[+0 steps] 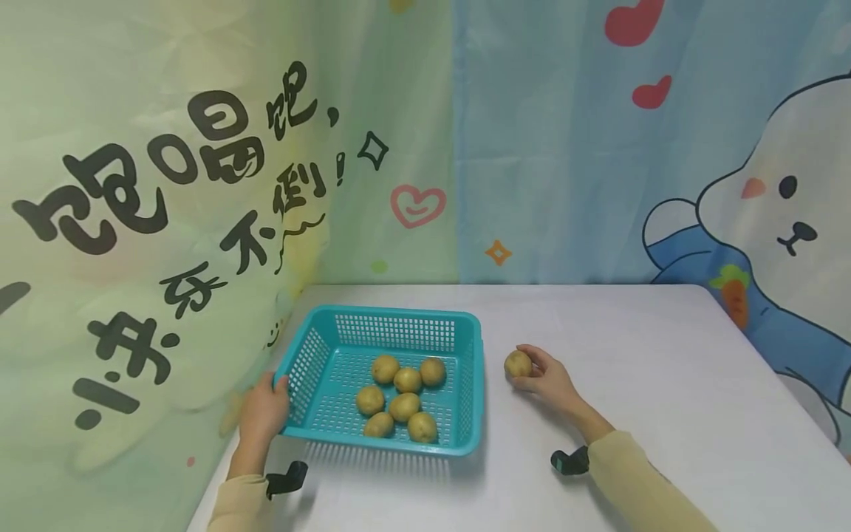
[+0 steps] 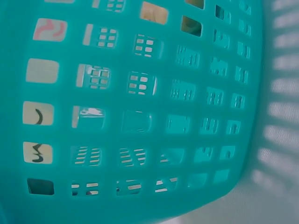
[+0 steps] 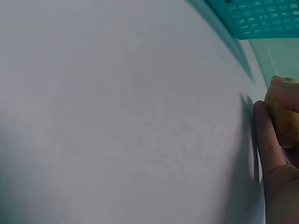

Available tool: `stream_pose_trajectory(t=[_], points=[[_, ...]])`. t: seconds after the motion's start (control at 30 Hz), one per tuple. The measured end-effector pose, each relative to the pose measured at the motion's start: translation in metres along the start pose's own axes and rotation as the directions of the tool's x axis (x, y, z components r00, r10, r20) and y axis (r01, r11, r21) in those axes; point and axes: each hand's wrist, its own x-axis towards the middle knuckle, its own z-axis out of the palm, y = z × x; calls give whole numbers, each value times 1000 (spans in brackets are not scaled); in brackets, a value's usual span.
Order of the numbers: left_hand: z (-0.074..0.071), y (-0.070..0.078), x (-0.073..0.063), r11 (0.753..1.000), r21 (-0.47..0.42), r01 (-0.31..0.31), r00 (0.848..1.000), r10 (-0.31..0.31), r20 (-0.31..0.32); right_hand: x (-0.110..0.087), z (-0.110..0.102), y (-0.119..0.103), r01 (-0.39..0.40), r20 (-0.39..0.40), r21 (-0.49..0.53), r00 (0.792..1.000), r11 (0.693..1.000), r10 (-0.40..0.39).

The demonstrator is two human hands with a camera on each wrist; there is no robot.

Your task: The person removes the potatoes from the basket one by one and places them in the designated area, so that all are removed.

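Note:
A turquoise plastic basket [image 1: 468, 384] with perforated walls stands at the left of the table. Several potatoes [image 1: 404, 407] lie in it, bunched toward its right half. My left hand [image 1: 264, 408] grips the basket's left rim near the front corner. To the right of the basket, my right hand [image 1: 548, 378] holds a single potato [image 1: 517, 364] between thumb and fingers. The right wrist view shows this potato [image 3: 282, 122] at the right edge, partly cut off. In the left wrist view the perforated basket wall [image 2: 159, 107] fills most of the picture, and the left hand is out of sight.
The white table [image 1: 638, 347] extends to the right of the basket. Behind it hangs a printed curtain [image 1: 552, 148] with hearts and a cartoon bear, and more printed cloth [image 1: 199, 222] runs along the left side. A black wrist camera [image 1: 569, 462] sits below the right wrist.

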Motion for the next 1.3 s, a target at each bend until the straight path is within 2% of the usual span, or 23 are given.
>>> stream_pose_trajectory(t=[0.2, 0.53, 0.8, 1.03, 1.3], points=[[2, -2, 0, 1000, -4, -3, 1000, 3, 0, 3, 12, 0, 38, -23, -79, 999, 996, -40], [1, -1, 1, 1000, -15, 5, 1000, -6, -4, 11, 21, 0, 54, -28, -168, 998, 984, -59], [3, -1, 0, 1000, -12, 3, 1000, -3, -17, 15, 21, -6, 21, 6, -217, 1000, 976, -20], [3, -1, 0, 1000, -11, 1, 1000, -2, -18, 17, 19, -11, 4, 50, -237, 999, 971, 9], [3, -2, 2, 1000, -20, 12, 1000, -12, -6, 7, 16, -7, 0, 10, -176, 1000, 984, 2]])
